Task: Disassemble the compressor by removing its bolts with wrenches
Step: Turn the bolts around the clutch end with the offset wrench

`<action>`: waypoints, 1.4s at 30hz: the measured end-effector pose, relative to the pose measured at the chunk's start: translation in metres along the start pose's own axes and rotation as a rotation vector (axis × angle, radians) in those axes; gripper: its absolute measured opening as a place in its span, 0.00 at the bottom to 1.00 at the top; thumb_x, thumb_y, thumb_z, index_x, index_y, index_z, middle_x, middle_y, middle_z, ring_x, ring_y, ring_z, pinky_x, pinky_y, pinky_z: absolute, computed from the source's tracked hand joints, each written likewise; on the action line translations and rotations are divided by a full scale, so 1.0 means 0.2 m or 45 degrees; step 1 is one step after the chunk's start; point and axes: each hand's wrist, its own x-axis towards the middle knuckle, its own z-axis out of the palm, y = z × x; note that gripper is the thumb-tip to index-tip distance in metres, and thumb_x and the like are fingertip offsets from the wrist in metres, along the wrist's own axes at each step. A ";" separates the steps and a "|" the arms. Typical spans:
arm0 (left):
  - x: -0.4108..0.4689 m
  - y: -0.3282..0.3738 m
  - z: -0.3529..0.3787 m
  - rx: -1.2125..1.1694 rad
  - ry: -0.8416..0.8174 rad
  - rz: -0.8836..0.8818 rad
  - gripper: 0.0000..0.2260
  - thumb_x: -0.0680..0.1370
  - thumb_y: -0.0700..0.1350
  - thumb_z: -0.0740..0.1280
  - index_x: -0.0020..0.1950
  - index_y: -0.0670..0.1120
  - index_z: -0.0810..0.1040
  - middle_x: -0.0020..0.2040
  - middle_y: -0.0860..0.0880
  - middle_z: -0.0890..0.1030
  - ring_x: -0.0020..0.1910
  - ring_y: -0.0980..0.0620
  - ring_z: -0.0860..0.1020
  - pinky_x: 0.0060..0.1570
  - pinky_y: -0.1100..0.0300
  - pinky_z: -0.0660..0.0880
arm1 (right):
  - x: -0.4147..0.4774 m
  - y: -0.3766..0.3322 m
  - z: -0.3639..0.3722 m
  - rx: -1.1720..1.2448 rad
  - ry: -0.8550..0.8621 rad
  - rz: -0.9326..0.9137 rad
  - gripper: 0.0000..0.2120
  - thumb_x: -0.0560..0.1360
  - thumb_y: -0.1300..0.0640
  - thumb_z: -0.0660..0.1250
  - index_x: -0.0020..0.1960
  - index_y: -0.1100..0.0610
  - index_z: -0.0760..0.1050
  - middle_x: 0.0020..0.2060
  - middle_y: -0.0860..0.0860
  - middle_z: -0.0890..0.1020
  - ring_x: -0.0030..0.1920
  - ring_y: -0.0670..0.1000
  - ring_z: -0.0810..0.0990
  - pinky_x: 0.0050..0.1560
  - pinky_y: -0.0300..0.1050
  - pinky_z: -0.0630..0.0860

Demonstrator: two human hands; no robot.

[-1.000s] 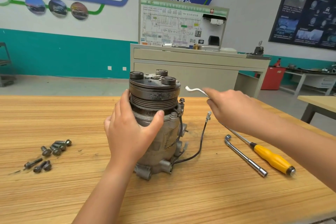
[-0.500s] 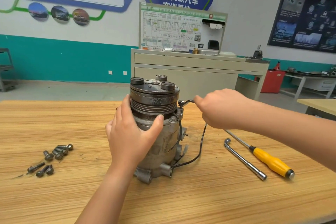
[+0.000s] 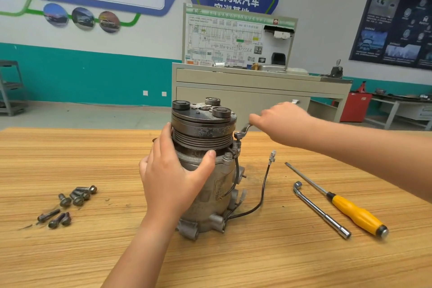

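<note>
Compressor (image 3: 204,125) is standing clasped in my left grip (image 3: 173,177); at its upper right, my right grip (image 3: 280,121) is clutching the wrench (image 3: 245,129), handle mostly hidden.

A yellow-handled screwdriver (image 3: 339,202) was laid on the wooden table (image 3: 93,252). Beyond, a wiring-diagram board (image 3: 224,42) was mounted on a grey cabinet (image 3: 257,93); a dark poster (image 3: 397,18) was hung on the wall.

The compressor (image 3: 224,184) stands in the middle of the surface (image 3: 70,152). The left hand (image 3: 173,180) covers its near side. The right hand (image 3: 282,121) and wrench (image 3: 244,130) block its top right. Bolts (image 3: 77,196) lie well left, with wide room between. On the right a cable (image 3: 262,194), an L-wrench (image 3: 322,211) and a screwdriver (image 3: 357,215) lie in the way.
</note>
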 end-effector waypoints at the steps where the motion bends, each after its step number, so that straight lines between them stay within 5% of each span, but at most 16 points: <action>1: 0.00 0.00 0.00 0.001 0.001 0.001 0.44 0.63 0.70 0.53 0.72 0.45 0.63 0.66 0.51 0.73 0.65 0.52 0.69 0.64 0.51 0.59 | 0.05 -0.01 0.04 0.073 0.071 -0.013 0.15 0.76 0.69 0.56 0.61 0.59 0.65 0.41 0.52 0.78 0.41 0.53 0.77 0.42 0.46 0.75; 3: 0.00 0.00 0.00 0.005 0.000 0.003 0.44 0.63 0.70 0.53 0.72 0.45 0.63 0.66 0.51 0.73 0.65 0.52 0.69 0.64 0.51 0.59 | 0.13 -0.05 0.11 0.218 0.205 -0.033 0.17 0.76 0.69 0.55 0.63 0.59 0.68 0.56 0.53 0.78 0.57 0.53 0.76 0.59 0.46 0.70; 5: 0.00 0.00 0.00 0.004 -0.001 0.005 0.44 0.63 0.69 0.53 0.72 0.45 0.63 0.66 0.51 0.72 0.65 0.52 0.69 0.64 0.51 0.59 | 0.16 -0.08 0.13 0.348 0.288 -0.040 0.18 0.77 0.70 0.54 0.64 0.60 0.70 0.61 0.54 0.76 0.61 0.53 0.74 0.62 0.46 0.68; 8: 0.00 0.00 0.00 0.002 0.004 0.004 0.44 0.63 0.69 0.53 0.72 0.45 0.63 0.66 0.51 0.72 0.65 0.52 0.69 0.64 0.52 0.59 | 0.12 -0.08 0.13 0.529 0.452 0.053 0.16 0.76 0.70 0.58 0.62 0.63 0.72 0.50 0.59 0.81 0.49 0.58 0.80 0.45 0.51 0.77; 12: 0.00 0.00 0.00 -0.012 0.018 -0.002 0.44 0.63 0.69 0.53 0.72 0.45 0.63 0.66 0.51 0.73 0.65 0.51 0.69 0.63 0.51 0.60 | -0.04 -0.04 0.03 0.901 0.627 0.496 0.17 0.80 0.59 0.55 0.68 0.61 0.65 0.32 0.55 0.75 0.34 0.58 0.74 0.33 0.48 0.66; 19: 0.00 0.01 0.00 -0.015 0.013 -0.009 0.44 0.62 0.69 0.53 0.72 0.45 0.63 0.66 0.50 0.73 0.65 0.50 0.70 0.63 0.51 0.60 | -0.24 -0.12 -0.09 0.566 0.101 0.373 0.11 0.79 0.61 0.54 0.59 0.55 0.68 0.29 0.48 0.67 0.28 0.47 0.66 0.27 0.43 0.61; 23: 0.00 0.00 -0.01 -0.016 -0.004 -0.007 0.45 0.62 0.70 0.53 0.73 0.45 0.63 0.67 0.51 0.72 0.66 0.50 0.70 0.63 0.50 0.60 | -0.23 -0.16 -0.14 0.411 -0.080 0.325 0.11 0.76 0.65 0.55 0.56 0.56 0.69 0.29 0.48 0.63 0.32 0.51 0.65 0.32 0.43 0.63; 31: 0.00 0.00 0.00 -0.020 -0.006 -0.002 0.44 0.62 0.70 0.53 0.72 0.46 0.63 0.66 0.52 0.72 0.65 0.52 0.69 0.63 0.51 0.60 | -0.21 -0.18 -0.18 0.155 -0.216 0.152 0.15 0.74 0.68 0.58 0.61 0.62 0.65 0.27 0.50 0.63 0.28 0.50 0.64 0.30 0.43 0.66; 35: 0.00 0.00 0.00 -0.002 -0.006 -0.006 0.44 0.62 0.70 0.53 0.73 0.45 0.63 0.67 0.51 0.72 0.66 0.51 0.69 0.64 0.50 0.60 | -0.19 -0.14 -0.16 -0.005 -0.194 0.029 0.20 0.74 0.69 0.57 0.65 0.66 0.61 0.26 0.51 0.64 0.24 0.51 0.62 0.21 0.42 0.58; 42: 0.00 0.01 0.00 -0.025 -0.004 -0.006 0.44 0.62 0.69 0.54 0.72 0.46 0.63 0.66 0.52 0.72 0.66 0.52 0.69 0.64 0.50 0.60 | -0.18 -0.08 -0.10 -0.055 -0.079 -0.072 0.23 0.75 0.66 0.54 0.70 0.63 0.58 0.26 0.50 0.65 0.23 0.50 0.63 0.21 0.42 0.56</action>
